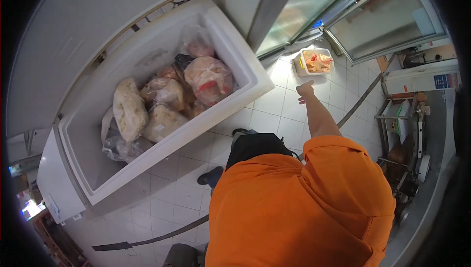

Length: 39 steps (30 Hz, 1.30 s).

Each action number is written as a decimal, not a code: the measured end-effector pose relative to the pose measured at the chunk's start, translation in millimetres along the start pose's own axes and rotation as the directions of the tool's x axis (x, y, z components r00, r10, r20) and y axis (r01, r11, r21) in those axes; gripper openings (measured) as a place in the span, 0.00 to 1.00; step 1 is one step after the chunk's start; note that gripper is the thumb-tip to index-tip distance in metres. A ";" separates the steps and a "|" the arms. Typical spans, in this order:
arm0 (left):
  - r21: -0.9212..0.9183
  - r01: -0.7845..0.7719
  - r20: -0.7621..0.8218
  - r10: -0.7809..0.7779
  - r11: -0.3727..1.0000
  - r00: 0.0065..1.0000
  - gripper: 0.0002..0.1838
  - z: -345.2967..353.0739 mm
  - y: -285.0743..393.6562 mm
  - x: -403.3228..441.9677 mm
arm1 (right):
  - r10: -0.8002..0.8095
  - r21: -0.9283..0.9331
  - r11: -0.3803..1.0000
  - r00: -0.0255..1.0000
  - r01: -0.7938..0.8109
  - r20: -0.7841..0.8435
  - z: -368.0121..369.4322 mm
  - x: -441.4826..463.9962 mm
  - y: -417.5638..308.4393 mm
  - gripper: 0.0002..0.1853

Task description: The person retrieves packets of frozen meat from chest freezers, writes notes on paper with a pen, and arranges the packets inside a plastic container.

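Observation:
My right hand (305, 91) reaches out past the orange sleeve with its fingers apart and nothing held. Just beyond it, a white plastic bin (309, 74) stands on the tiled floor, apart from the fingers as far as I can tell. Inside the bin lie pale orange pieces (318, 62) with some red, perhaps bagged meat. To the left, a white chest freezer (255, 88) stands with its lid up. It holds several clear plastic bags of pale, frozen-looking lumps (208, 78). My left hand is out of the picture.
A glass door (382, 22) stands open behind the bin. A dark strip or cable (360, 101) crosses the tiles at right, and another dark strip (167, 232) lies at lower left. Metal shelving (400, 134) lines the right side.

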<state>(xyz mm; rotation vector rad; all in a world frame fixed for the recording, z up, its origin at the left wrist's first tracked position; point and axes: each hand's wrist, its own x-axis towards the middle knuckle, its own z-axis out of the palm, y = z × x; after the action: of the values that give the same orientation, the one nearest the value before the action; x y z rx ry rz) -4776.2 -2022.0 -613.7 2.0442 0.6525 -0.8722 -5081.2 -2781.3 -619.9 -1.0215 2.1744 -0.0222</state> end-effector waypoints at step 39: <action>-0.139 -0.408 0.510 0.419 0.902 0.751 0.09 -665.6 128.4 612.0 | -0.573 -0.638 0.606 0.817 0.476 0.065 592.9 -673.2 -23.6 0.51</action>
<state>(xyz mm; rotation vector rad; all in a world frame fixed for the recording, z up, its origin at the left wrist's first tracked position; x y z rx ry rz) -4068.8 -1455.9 -728.2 1.7064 -0.1053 -1.0836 -4414.1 -2181.7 -645.1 -2.1002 1.9405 0.4031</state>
